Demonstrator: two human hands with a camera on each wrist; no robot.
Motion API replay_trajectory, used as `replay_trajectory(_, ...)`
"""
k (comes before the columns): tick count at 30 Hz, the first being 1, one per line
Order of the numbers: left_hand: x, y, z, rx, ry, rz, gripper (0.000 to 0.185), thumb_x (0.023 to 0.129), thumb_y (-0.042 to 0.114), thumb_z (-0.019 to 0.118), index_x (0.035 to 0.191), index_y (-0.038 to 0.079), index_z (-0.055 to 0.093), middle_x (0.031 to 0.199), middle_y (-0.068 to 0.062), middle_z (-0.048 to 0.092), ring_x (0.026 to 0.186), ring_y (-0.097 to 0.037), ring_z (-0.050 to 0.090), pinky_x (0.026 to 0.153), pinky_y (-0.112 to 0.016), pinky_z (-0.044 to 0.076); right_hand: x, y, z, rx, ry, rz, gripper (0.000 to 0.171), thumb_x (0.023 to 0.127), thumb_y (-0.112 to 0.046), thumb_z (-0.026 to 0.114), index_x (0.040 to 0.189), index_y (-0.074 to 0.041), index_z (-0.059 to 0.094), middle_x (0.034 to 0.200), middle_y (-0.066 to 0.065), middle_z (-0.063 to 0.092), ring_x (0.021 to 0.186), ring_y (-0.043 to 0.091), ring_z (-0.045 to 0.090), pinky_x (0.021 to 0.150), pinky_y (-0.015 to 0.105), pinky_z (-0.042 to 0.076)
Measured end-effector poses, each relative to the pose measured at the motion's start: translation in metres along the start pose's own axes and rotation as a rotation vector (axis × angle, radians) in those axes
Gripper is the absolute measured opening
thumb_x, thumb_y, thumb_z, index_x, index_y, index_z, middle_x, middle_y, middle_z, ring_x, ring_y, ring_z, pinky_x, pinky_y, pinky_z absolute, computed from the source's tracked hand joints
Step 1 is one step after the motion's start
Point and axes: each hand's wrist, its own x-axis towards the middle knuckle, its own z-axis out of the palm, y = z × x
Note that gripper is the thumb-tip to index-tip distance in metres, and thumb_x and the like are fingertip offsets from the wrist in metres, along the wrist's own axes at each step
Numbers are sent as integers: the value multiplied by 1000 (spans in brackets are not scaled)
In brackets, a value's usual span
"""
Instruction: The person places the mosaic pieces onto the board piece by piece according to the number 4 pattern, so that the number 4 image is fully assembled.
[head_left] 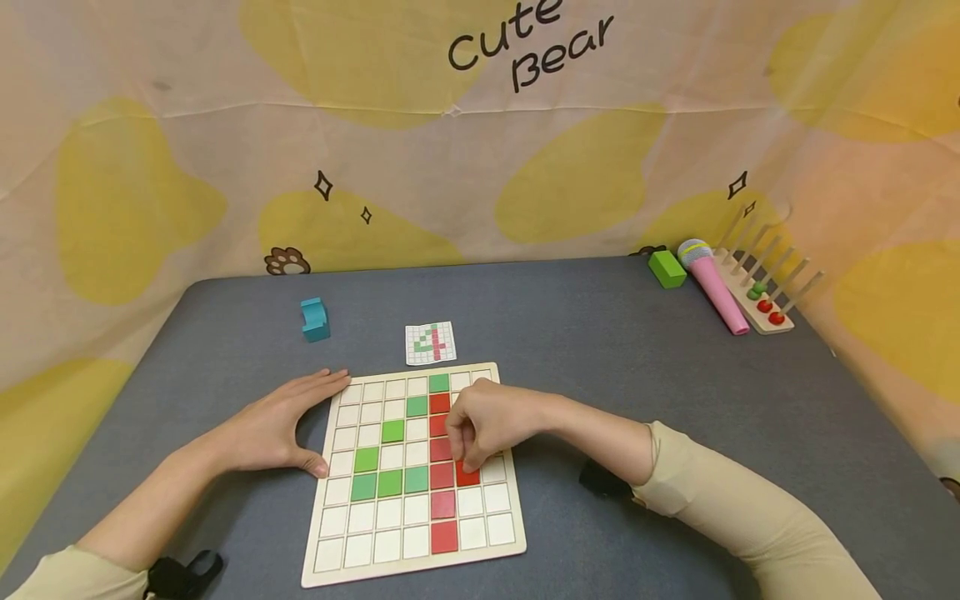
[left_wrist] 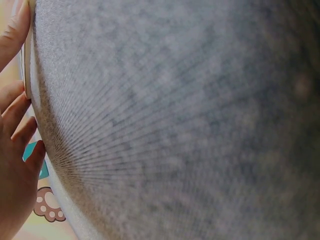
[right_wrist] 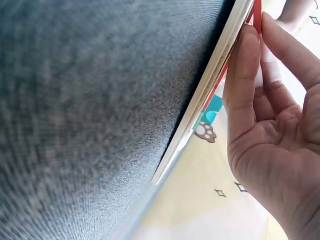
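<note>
Board: a pale wooden grid board (head_left: 414, 560) is laid flat on the grey table (head_left: 675, 392), near the front edge; most squares are white, with green and red tiles set among them.
Right hand: the right hand (head_left: 483, 425) is held over the red column, fingers curled down, and a red tile (head_left: 468, 477) is pinched between thumb and fingertips just right of that column. In the right wrist view the red tile (right_wrist: 257, 15) is seen on edge between the fingertips, against the board (right_wrist: 220, 60).
Left hand: the left hand (head_left: 279, 423) is laid flat on the table, fingers spread and straight, touching the board's left edge; nothing is held.
Pattern card: a small card (head_left: 431, 342) with a green and red pattern is placed just behind the board.
Elsewhere: a blue block (head_left: 315, 319) is seen at the back left; a green block (head_left: 667, 268), a pink toy microphone (head_left: 712, 286) and a peg rack (head_left: 765, 287) are grouped at the back right.
</note>
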Motion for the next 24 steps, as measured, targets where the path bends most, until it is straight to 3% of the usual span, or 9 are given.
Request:
replay_trajectory(9, 0, 2, -1, -4, 3, 2, 121, 56, 76, 76, 153, 14, 37, 159, -12, 38, 147, -43, 31, 112, -63, 31, -1, -1, 1, -19, 13, 21, 15, 72, -9, 83, 68, -19, 73, 57, -15, 64, 52, -6, 53, 52, 14, 42)
replay_trajectory(16, -1, 5, -2, 17, -15, 2, 120, 58, 78, 74, 153, 14, 37, 159, -12, 37, 147, -43, 32, 111, -63, 33, -3, 0, -1, -30, 42, -17, 13, 77, -13, 80, 71, -20, 71, 59, -15, 60, 53, -7, 50, 54, 12, 40)
replay_trajectory(20, -2, 10, -7, 56, -41, -2, 119, 60, 80, 71, 153, 15, 36, 160, -12, 35, 146, -42, 34, 110, -63, 36, -6, 3, -9, -81, 129, -33, 9, 81, -18, 77, 75, -21, 71, 64, -13, 61, 57, -5, 51, 56, 13, 41)
replay_trajectory(24, -1, 19, -14, 95, -29, 3, 118, 61, 80, 70, 153, 13, 38, 161, -13, 34, 145, -40, 38, 111, -62, 37, -15, 7, -22, -167, 271, -10, 3, 86, -24, 74, 85, -21, 73, 77, -10, 70, 68, -2, 60, 65, 15, 48)
